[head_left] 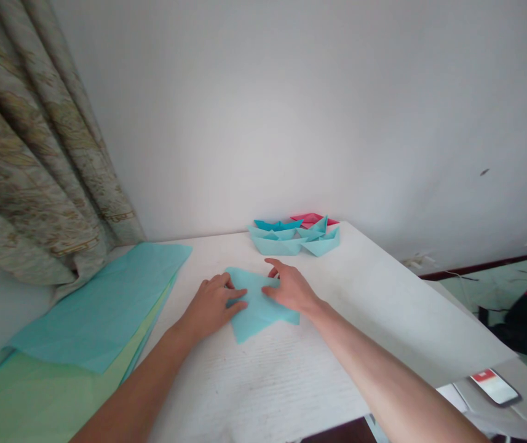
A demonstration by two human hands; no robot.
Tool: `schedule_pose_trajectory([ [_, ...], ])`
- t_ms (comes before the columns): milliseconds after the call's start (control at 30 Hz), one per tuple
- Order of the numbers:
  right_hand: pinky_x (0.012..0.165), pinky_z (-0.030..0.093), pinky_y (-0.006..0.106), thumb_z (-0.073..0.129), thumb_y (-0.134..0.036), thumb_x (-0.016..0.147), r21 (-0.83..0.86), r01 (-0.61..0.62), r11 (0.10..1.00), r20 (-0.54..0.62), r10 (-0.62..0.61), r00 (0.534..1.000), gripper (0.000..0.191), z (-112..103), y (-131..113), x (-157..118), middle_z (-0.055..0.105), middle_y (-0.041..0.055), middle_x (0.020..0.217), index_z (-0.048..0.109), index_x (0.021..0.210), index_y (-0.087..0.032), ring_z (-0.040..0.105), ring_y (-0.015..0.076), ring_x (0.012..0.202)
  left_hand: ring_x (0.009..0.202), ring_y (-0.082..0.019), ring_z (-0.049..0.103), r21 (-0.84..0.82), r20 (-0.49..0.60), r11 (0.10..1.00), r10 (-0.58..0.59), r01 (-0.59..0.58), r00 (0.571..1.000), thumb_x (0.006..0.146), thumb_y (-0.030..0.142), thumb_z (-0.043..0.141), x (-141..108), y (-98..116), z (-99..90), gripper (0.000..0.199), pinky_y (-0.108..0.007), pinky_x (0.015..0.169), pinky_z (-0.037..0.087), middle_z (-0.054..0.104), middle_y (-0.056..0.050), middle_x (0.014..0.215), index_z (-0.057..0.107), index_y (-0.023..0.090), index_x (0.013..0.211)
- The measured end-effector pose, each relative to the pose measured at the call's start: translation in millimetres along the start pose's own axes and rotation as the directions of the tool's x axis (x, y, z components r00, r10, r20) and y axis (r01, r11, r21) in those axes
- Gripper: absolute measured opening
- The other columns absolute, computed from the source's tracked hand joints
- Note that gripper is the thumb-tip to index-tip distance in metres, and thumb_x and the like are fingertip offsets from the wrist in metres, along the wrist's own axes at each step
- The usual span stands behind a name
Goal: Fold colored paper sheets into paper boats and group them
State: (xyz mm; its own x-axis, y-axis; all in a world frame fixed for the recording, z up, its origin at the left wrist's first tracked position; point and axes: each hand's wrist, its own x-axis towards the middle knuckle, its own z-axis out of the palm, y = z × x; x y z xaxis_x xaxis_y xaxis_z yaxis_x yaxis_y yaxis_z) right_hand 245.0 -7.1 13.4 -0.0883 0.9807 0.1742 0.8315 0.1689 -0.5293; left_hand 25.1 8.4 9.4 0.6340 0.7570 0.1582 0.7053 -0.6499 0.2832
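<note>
A folded piece of light-blue paper [258,311] lies on the white table [254,381] in front of me, with a point at its lower left and another at its right. My left hand [217,301] grips its left side, thumb and forefinger over the top and the other fingers curled at the edge. At the paper's upper right is my right hand [293,286], fingers apart. Its thumb rests on the paper, and the forefinger stretches past the top edge. The underside of the paper is hidden.
Several light-blue paper boats [281,245], a darker blue boat [279,225] and a red boat [312,218] stand near the wall. Large blue sheets [106,301] overlap green sheets [37,394] at left, beside a curtain [32,141]. A phone [496,387] lies at lower right.
</note>
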Motion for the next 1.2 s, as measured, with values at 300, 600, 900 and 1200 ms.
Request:
schedule_pose_trajectory([
  [300, 0.093, 0.028, 0.038, 0.067, -0.038, 0.076, -0.191, 0.147, 0.971, 0.102, -0.129, 0.986, 0.06, -4.5, -0.6, -2.2, 0.058, 0.0101, 0.117, 0.047, 0.131, -0.023, 0.05, 0.0263, 0.112, 0.124, -0.03, 0.037, -0.006, -0.1, 1.0, -0.004, 0.004, 0.995, 0.078, 0.034, 0.064, -0.7, -1.4, 1.3, 0.01, -0.047, 0.094, 0.029, 0.047, -0.004, 0.136, 0.07, 0.026, 0.081],
  [600, 0.092, 0.025, 0.037, 0.067, -0.029, 0.078, -0.206, 0.206, 0.956, 0.095, -0.19, 0.977, 0.054, -5.5, -0.8, -2.1, 0.059, 0.0089, 0.112, 0.049, 0.128, -0.024, 0.049, 0.0251, 0.106, 0.109, -0.028, 0.046, 0.052, -0.194, 0.987, -0.141, 0.153, 0.971, 0.075, 0.033, 0.065, 1.8, -1.6, 3.7, 0.054, -0.043, 0.089, 0.029, 0.059, -0.009, 0.115, 0.05, 0.024, 0.126],
  [900, 0.088, 0.026, 0.034, 0.065, -0.019, 0.08, -0.21, 0.194, 0.958, 0.055, -0.186, 0.981, 0.03, -5.8, 2.5, -0.7, 0.061, 0.0046, 0.1, 0.061, 0.109, -0.022, 0.052, 0.0204, 0.101, 0.097, -0.026, 0.051, 0.054, -0.194, 0.968, -0.23, 0.245, 0.954, 0.081, 0.026, 0.055, 4.4, -11.1, -1.8, 0.01, -0.044, 0.085, 0.029, 0.067, -0.006, 0.093, 0.063, 0.021, 0.084],
  [1200, 0.087, 0.024, 0.036, 0.059, -0.02, 0.082, -0.275, 0.202, 0.94, 0.064, -0.192, 0.979, 0.009, -7.8, -2.9, 0.0, 0.066, 0.0032, 0.092, 0.066, 0.088, -0.02, 0.055, 0.0184, 0.094, 0.101, -0.026, 0.053, 0.081, -0.203, 0.994, -0.06, 0.078, 0.977, 0.079, 0.016, 0.05, 3.0, -7.3, -2.7, 0.021, -0.053, 0.094, 0.018, 0.071, -0.004, 0.096, 0.066, 0.025, 0.088],
])
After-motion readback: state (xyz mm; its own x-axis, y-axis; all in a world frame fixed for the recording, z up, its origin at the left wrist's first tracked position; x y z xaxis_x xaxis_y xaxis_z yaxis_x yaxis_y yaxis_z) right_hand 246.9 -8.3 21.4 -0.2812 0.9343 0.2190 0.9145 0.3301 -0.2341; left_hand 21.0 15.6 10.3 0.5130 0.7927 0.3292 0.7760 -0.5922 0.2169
